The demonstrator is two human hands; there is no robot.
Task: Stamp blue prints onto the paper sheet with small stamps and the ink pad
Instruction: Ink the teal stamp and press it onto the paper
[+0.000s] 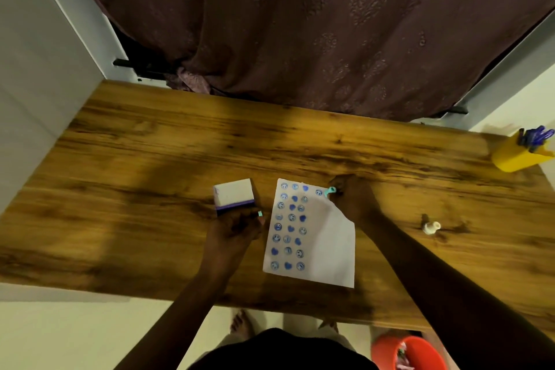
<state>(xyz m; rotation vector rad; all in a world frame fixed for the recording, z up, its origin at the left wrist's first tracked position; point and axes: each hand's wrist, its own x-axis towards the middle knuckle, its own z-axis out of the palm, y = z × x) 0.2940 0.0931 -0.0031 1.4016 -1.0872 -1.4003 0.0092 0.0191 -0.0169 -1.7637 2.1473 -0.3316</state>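
far table (180, 135) bare; obstacles: ink pad (234, 196) | pen cup (518, 156) | bottle (431, 228)

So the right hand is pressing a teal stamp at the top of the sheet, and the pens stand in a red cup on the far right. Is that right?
Not quite: the head view shows the cup holding the pens is yellow, not red. The rest holds: the right hand has a teal stamp at the top of the paper sheet.
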